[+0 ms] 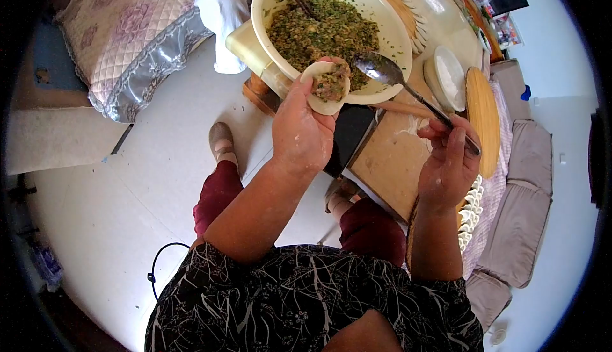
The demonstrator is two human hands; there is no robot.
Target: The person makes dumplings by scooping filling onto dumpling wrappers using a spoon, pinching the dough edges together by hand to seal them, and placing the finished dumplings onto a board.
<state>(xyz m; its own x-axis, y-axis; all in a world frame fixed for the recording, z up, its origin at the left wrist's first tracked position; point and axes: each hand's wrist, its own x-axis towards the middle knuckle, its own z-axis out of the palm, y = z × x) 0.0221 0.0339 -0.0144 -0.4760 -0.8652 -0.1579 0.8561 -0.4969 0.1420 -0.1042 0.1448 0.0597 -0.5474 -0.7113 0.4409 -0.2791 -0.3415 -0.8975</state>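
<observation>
My left hand [303, 132] holds a round dough wrapper [326, 105] with a mound of green-flecked filling [329, 85] on it, at the near rim of a large cream bowl [260, 33]. The bowl holds a mass of chopped green and brown filling [319, 30], with a dark stick standing in it. In my right hand [449, 161] is the handle of a metal spoon [382, 70]; the fingers are closed round it. The spoon's head is over the bowl's right part, to the right of the wrapper.
Right of the bowl are a white container of flour [450, 79] and a wooden board [481, 122]. Below lies a floured board [395, 154]. Rows of white dumplings [472, 208] line the right side. Another person's pale trouser leg [226, 21] is at the upper left.
</observation>
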